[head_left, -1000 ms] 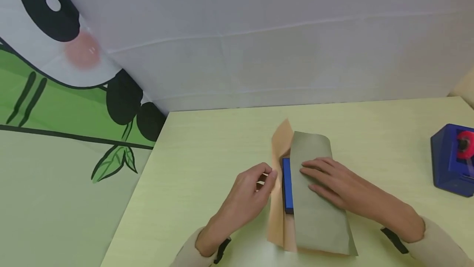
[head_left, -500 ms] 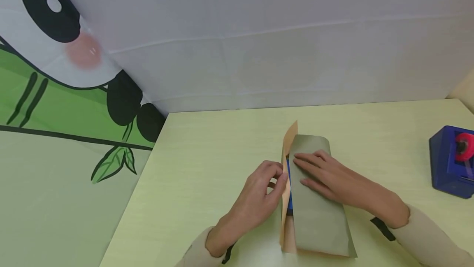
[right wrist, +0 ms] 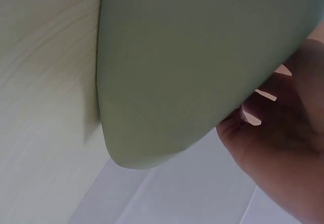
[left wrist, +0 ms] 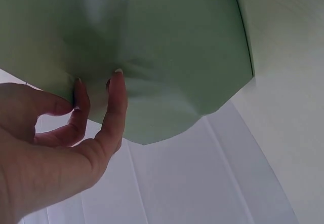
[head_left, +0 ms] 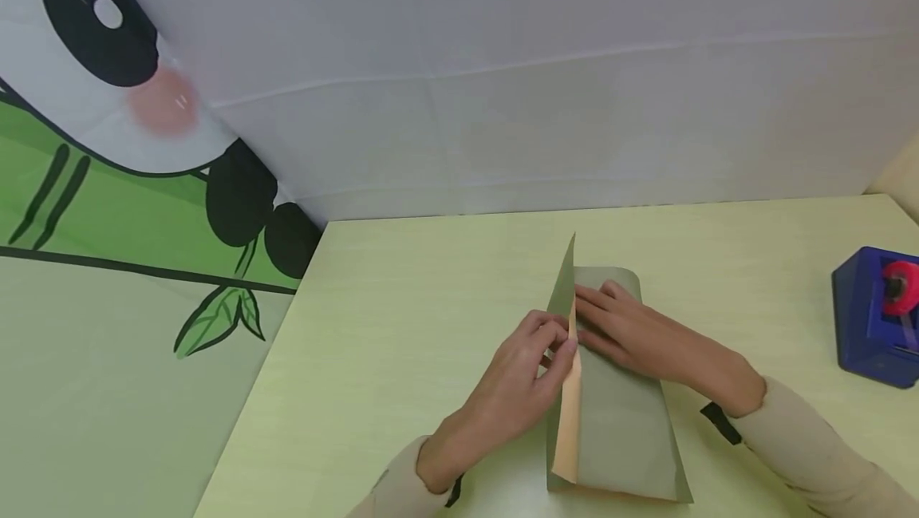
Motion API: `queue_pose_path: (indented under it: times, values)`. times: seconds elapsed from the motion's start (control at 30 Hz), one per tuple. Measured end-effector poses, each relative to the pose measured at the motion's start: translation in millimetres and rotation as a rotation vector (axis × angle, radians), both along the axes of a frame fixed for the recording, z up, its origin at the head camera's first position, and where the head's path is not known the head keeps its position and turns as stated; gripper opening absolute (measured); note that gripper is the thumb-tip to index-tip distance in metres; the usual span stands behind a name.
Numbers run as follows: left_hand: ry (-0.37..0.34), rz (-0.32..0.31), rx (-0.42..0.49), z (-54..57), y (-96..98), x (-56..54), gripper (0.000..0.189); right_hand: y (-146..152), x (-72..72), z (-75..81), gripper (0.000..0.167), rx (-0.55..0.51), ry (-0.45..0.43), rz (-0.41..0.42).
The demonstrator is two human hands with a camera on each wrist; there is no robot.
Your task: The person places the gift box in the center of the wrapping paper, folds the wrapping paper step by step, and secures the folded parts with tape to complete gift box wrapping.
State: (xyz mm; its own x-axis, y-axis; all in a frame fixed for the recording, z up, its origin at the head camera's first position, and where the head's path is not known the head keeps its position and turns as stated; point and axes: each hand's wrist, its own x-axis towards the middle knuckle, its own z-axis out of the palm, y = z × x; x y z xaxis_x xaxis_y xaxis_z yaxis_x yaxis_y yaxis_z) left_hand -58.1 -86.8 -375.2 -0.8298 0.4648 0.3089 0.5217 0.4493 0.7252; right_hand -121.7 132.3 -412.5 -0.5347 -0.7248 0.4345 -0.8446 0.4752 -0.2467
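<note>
A sheet of paper [head_left: 621,438], grey-green outside and tan inside, is folded over lengthwise on the table. My left hand [head_left: 506,382] pinches the edge of its left flap [head_left: 569,430], which stands up and leans right. In the left wrist view, the thumb and a finger of this hand [left wrist: 66,138] meet at the edge of the green paper [left wrist: 167,62], while another finger lies against its outside. My right hand [head_left: 635,334] rests on the folded-over right side, fingers extended. The right wrist view shows the paper's rounded fold [right wrist: 192,72] beside that hand [right wrist: 283,138]. Whatever lies inside is hidden.
A blue tape dispenser [head_left: 861,326] with a pinkish-red roll stands at the table's right side. The pale table [head_left: 402,286] backs onto a white cloth [head_left: 502,135]. A green cartoon print [head_left: 129,207] hangs at the left.
My left hand has moved right, bringing the left flap up and over. The blue block visible inside the paper earlier is now covered. My right hand has slid slightly left and away from me.
</note>
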Motion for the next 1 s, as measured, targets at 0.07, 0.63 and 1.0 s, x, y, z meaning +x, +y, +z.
queue_pose_path:
  times: [0.07,0.63,1.0]
  values:
    - [0.016,-0.004,-0.017,-1.5,3.2,-0.4,0.025,-1,-3.3,-0.8,0.024,-0.018,0.003,0.023]
    - [0.137,-0.023,-0.171,-20.4,24.6,-5.5,0.021,21,-5.0,-10.6,0.016,-0.134,-0.029,0.115]
    - [0.173,0.037,-0.25,-28.0,37.1,-4.8,0.016,42,23.0,-4.0,0.07,-0.189,-0.117,-0.189]
